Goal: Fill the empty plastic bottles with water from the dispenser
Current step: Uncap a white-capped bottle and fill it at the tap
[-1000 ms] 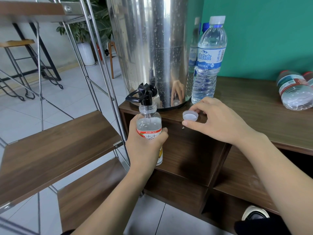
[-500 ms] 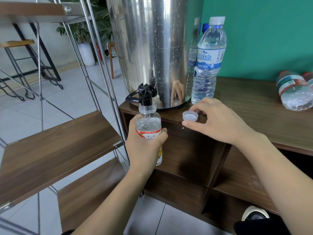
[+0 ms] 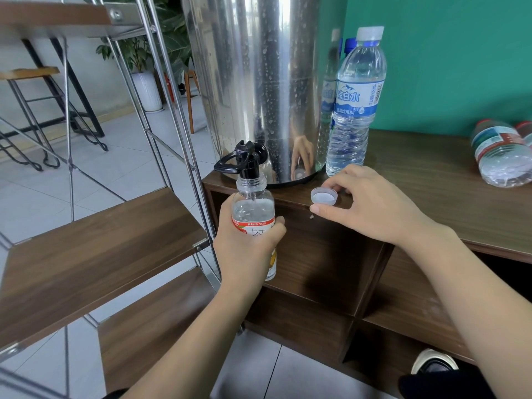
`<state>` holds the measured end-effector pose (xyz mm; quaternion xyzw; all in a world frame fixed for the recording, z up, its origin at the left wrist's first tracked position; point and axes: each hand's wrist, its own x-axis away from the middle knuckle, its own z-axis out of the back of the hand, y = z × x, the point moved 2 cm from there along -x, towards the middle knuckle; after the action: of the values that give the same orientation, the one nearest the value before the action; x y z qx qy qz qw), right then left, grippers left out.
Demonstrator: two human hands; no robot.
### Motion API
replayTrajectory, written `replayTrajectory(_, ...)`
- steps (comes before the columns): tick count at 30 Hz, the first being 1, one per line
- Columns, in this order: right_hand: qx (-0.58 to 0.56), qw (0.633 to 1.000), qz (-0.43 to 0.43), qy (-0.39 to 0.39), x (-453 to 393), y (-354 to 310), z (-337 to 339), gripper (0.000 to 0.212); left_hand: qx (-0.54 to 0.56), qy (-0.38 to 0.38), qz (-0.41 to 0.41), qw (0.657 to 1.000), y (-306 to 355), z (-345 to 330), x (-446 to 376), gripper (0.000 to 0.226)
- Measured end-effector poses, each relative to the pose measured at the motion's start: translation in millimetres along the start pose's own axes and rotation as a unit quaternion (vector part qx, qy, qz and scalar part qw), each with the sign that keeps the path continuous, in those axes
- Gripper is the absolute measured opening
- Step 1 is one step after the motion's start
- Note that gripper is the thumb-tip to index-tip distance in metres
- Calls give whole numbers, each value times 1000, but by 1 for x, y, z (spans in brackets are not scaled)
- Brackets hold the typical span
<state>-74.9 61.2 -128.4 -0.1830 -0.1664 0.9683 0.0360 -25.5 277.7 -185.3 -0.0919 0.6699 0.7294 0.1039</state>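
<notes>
The left hand (image 3: pixel 247 249) wraps its fingers and thumb round the small bottle (image 3: pixel 253 214) at the label, holding it upright with its open mouth right under the black tap (image 3: pixel 244 162) of the steel dispenser (image 3: pixel 259 82). That placement makes sense — the tap juts out past the front left corner of the cabinet top (image 3: pixel 431 191), so the bottle has to hang in the air in front of the cabinet, off the edge, with nothing beneath it but the hand. A thin stream seems to run down inside the neck, and the water stands near the shoulder, so the filling looks close to done.

The right hand (image 3: pixel 374 208) rests on the cabinet top near its front edge, its thumb and curled fingers loosely pinching the white cap (image 3: pixel 324 195), which lies open side up — kept ready, I judge, for screwing on once the bottle comes away from the tap. Cap and bottle are near each other but apart, the cap to the right of the bottle's neck.

A tall capped bottle (image 3: pixel 354 105) with a blue label stands just beside the dispenser, towards the back. Two more bottles (image 3: pixel 501 156) lie on their sides at the right edge.
</notes>
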Motion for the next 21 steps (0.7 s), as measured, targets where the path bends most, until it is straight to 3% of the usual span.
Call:
replayTrajectory(13,0,1000,-13,-8,1,-3,3,60,-1,-4,7,1000,-1,1,0,64)
replayTrajectory(21,-29,996,27,82,3,-22,20,61,12,-9,5,1000,0,0,1,67)
